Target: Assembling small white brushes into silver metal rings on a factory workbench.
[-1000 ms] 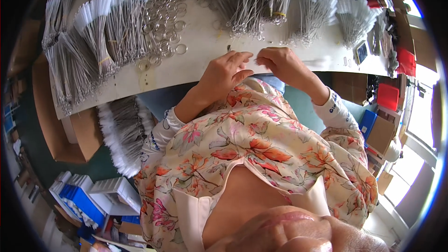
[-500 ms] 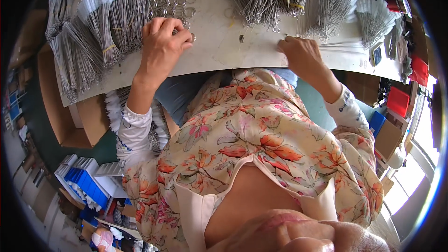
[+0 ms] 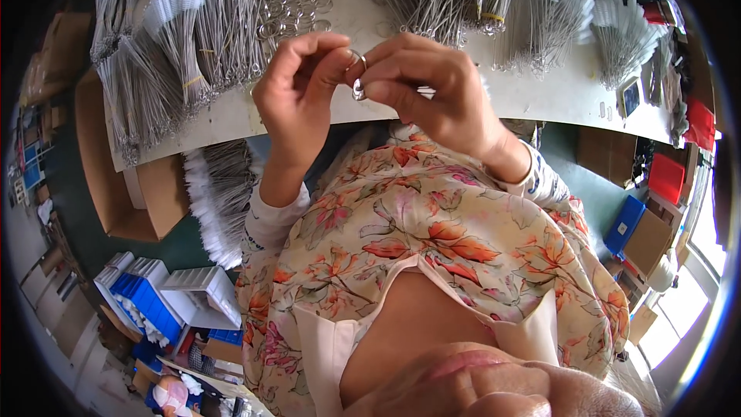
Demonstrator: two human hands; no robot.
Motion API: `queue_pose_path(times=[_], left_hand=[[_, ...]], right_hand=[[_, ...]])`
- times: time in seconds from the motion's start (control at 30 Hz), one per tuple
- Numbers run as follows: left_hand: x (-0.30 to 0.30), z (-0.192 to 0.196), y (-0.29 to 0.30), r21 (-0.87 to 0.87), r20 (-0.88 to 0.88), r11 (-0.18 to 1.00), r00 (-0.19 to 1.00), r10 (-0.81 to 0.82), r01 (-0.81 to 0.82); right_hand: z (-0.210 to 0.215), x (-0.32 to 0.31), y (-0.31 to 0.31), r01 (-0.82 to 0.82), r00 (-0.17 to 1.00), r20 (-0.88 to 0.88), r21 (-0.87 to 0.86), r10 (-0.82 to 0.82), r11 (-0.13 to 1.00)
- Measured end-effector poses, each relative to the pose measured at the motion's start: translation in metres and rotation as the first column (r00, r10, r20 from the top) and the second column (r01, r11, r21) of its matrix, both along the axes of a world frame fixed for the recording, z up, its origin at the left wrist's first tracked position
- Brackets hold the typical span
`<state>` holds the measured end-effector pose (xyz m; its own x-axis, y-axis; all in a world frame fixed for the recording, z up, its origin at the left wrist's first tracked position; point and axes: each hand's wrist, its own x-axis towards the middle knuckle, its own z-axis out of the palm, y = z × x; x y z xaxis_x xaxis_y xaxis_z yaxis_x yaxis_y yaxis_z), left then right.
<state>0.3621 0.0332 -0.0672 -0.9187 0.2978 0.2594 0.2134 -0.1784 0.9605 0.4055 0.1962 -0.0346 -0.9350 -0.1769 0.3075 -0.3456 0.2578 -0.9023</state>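
Observation:
My two hands meet above the near part of the white table (image 3: pixel 532 100). A split metal ring (image 3: pixel 356 60) is pinched between the thumb and fingers of my left hand (image 3: pixel 299 89). Beside it, my right hand (image 3: pixel 436 89) closes on thin wire brushes, with their looped ends (image 3: pixel 358 91) showing at the thumb tip. My right fingertips also touch the ring. Most of the brush shafts are hidden by the right hand, so whether the loops are on the ring I cannot tell.
Bundled wire brushes (image 3: pixel 181 38) cover the table's left, more bundles (image 3: pixel 544 15) its right. Loose metal rings (image 3: pixel 297 0) lie between them. A cardboard box (image 3: pixel 104 177) and a pile of brushes (image 3: pixel 220 201) are below the left edge. A red bin (image 3: pixel 666 177) stands at right.
Both hands have come together at the middle. The left moved right with the ring; the right moved left from the brushes lying on the table, now holding some.

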Motion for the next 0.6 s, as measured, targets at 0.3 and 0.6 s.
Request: queue_pose_path(times=[0.3,0.6], left_hand=[[-0.004,0.020,-0.022,0.207,0.165,0.925,0.921,-0.354,0.319],[-0.001,0.031,-0.017,-0.218,-0.158,0.973,0.982,-0.107,0.071]], right_hand=[[-0.013,0.002,0.002,0.210,0.731,-0.664,0.436,0.155,0.875],[-0.019,-0.009,0.000,0.032,0.907,-0.418,0.196,0.054,0.980]])
